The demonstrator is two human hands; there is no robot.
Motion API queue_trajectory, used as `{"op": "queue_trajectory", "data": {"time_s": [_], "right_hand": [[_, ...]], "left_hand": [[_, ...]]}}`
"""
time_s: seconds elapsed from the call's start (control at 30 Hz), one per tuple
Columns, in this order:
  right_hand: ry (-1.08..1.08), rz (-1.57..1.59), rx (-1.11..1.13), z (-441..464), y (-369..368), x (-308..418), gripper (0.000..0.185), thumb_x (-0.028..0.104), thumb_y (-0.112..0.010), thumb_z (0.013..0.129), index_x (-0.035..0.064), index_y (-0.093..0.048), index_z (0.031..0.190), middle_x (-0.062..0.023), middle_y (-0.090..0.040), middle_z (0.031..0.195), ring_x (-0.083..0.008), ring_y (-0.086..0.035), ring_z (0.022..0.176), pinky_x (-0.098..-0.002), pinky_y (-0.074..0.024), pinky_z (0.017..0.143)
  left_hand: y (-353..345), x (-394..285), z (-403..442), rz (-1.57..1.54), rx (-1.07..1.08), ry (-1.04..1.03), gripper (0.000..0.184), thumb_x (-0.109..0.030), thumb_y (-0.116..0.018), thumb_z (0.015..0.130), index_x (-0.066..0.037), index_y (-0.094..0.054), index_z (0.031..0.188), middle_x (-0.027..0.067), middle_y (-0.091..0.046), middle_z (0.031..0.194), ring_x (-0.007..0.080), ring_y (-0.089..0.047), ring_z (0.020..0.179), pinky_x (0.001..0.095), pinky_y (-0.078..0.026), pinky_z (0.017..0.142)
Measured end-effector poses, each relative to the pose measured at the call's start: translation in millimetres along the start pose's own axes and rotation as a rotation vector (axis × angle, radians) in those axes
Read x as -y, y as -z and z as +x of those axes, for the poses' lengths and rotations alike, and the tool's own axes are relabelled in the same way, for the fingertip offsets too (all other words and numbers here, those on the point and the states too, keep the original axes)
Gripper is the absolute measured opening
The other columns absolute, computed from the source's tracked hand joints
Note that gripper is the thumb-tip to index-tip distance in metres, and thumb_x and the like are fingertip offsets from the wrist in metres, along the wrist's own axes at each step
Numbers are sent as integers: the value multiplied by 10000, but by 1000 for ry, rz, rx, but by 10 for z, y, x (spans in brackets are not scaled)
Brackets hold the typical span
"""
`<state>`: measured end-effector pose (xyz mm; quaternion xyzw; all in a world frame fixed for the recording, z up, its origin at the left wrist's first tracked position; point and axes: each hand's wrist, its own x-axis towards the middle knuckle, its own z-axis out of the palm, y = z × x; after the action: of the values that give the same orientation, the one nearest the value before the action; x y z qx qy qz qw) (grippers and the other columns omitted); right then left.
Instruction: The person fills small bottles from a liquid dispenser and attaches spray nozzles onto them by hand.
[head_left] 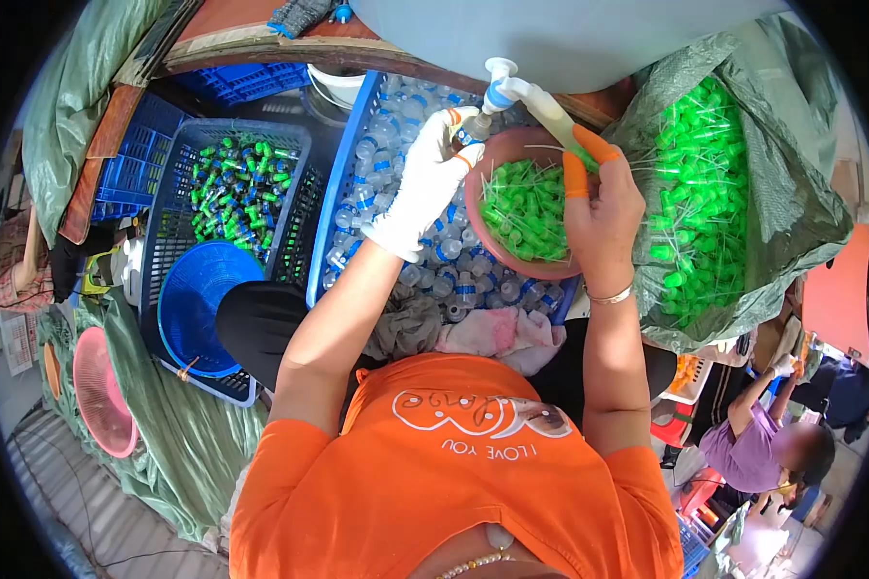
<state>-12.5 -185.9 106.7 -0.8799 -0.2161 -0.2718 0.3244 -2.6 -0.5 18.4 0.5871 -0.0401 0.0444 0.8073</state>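
Observation:
My left hand (425, 183), in a white glove, is closed around a small clear bottle (475, 127) with a blue label. The bottle's mouth is just below a white tap (498, 87) with a blue band. My right hand (601, 198) has orange covers on the thumb and a finger, which pinch what looks like a green dropper cap (583, 157) with a thin pale stem pointing left. A whitish finger cover reaches from this hand to the tap. Below and between the hands, a pink bowl (475, 205) holds many green caps with stems.
A blue crate (344, 183) of small bottles sits under the bowl. To the left are a dark crate (290, 145) of green-capped bottles and a blue basket (198, 299). A green sack (792, 193) of caps stands right. A person in purple (743, 449) works farther right.

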Motion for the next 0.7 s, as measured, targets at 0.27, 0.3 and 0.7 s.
{"op": "queue_trajectory", "data": {"time_s": [0.27, 0.3, 0.7], "right_hand": [[3, -16, 16, 4, 8, -1, 230, 28, -639, 831, 17, -607, 1059, -94, -579, 838, -180, -484, 512, -305, -399, 472], [14, -8, 6, 6, 4, -7, 265, 34, -642, 816, 36, -608, 1079, -91, -533, 754, -222, -483, 499, -335, -389, 457], [65, -78, -24, 41, 64, 47, 264, 53, -652, 820, 48, -609, 1081, -89, -533, 748, -245, -498, 519, -353, -392, 469]], "left_hand": [[-6, 25, 8, -15, -5, -12, 429, 62, -563, 856, 28, -462, 1272, 69, -564, 1143, 121, -544, 1003, 256, -452, 892], [-10, 33, 7, -24, -9, -19, 414, 53, -568, 863, 18, -474, 1265, 59, -569, 1133, 116, -543, 988, 250, -449, 877], [28, 98, 16, 31, -11, -39, 398, 52, -573, 872, -1, -491, 1257, 60, -581, 1132, 126, -549, 1020, 261, -447, 904]]}}
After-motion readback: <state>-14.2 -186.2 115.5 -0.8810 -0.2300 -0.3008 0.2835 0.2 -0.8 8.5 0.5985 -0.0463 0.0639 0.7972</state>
